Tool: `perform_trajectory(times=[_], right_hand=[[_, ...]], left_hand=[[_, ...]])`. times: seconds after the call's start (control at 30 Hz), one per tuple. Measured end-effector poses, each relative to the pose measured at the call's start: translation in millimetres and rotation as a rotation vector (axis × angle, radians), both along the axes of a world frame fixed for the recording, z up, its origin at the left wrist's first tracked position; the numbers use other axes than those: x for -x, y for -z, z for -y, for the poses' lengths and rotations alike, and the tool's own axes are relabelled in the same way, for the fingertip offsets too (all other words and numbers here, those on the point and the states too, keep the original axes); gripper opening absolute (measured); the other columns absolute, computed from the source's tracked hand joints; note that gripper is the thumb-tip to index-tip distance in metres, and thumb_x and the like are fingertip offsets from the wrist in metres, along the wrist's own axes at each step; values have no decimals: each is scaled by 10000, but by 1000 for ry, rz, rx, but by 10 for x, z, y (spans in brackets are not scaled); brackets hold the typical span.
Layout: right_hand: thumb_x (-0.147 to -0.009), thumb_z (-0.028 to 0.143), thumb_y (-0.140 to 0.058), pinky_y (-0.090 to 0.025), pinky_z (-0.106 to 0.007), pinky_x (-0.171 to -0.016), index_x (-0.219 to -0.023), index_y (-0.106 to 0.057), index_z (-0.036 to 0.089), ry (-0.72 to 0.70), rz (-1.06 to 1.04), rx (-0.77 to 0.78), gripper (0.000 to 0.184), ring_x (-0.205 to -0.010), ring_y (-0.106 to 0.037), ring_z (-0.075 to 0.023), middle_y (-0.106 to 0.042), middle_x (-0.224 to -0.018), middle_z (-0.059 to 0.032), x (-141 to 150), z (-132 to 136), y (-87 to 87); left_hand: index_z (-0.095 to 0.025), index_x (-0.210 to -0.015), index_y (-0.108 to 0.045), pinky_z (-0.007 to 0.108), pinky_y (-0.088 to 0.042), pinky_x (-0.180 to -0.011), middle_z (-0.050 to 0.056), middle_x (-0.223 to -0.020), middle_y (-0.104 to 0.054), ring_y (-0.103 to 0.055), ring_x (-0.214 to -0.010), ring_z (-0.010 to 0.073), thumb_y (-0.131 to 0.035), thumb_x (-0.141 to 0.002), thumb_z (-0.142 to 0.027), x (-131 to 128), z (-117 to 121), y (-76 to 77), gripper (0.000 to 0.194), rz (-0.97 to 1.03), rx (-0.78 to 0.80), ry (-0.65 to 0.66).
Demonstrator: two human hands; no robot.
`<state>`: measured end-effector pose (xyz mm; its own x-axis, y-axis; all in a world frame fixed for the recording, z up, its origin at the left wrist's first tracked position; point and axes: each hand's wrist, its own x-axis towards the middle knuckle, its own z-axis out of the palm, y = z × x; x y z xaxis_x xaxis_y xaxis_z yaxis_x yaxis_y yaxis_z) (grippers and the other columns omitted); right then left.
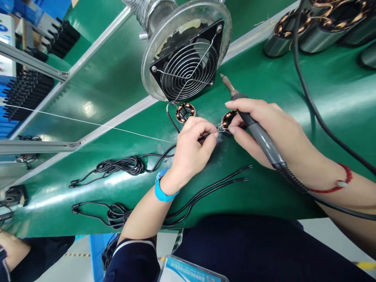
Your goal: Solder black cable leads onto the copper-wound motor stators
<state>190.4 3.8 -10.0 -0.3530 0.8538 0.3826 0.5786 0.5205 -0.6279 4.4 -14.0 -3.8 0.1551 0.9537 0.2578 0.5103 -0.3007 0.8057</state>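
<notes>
Green bench point(293, 98): right hand point(264, 121) holds soldering iron point(258, 133).

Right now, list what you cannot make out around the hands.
Head view only:
- Wire in the left hand: its tip at the small coil is too fine to tell if they touch.
- Small coil: mostly hidden by the right hand.
- Iron: cord runs off the right edge.
- Big coils: cut off by the top edge.

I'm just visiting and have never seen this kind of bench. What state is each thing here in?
Left hand: pinching a black wire against the coil.
Right hand: gripping the soldering iron, tip raised off the work.
Coil: on the belt, between both hands.
Second coil: lying untouched beneath the fan.
Fan: tilted toward the work; spinning cannot be told.
Cable bundles: coiled, lying loose.
</notes>
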Motion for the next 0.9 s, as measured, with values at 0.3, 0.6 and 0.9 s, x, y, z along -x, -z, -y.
perform_trajectory(times=[0.3,0.6,0.9], right_hand=[[-906,240,-583,-565,-418,-861,-1330,-568,300,-4,-5,-29,428,-904,-710,-240,-728,-944,5,-45,15,37],[-959,316,-659,-596,-310,-788,-1219,-677,273,209,-111,-77,264,-894,-739,-188,-763,-1074,-32,-251,436,-188],[-889,275,-726,-578,-271,-511,-1043,-710,272,138,-216,-184,155,-576,-702,-157,-772,-842,-1,-320,613,72]], left_hand=[[-196,-807,-585,281,-496,-718,27,-901,-624,-588,-859,145,-585,-848,-62,24,-5,12,139,-72,-5,48],[-198,-797,-546,285,-495,-724,25,-880,-606,-584,-866,146,-566,-843,-39,-3,8,52,167,-32,-55,48],[-207,-806,-539,300,-492,-717,35,-897,-609,-582,-871,157,-558,-857,-74,-3,5,64,144,-75,-72,38]])
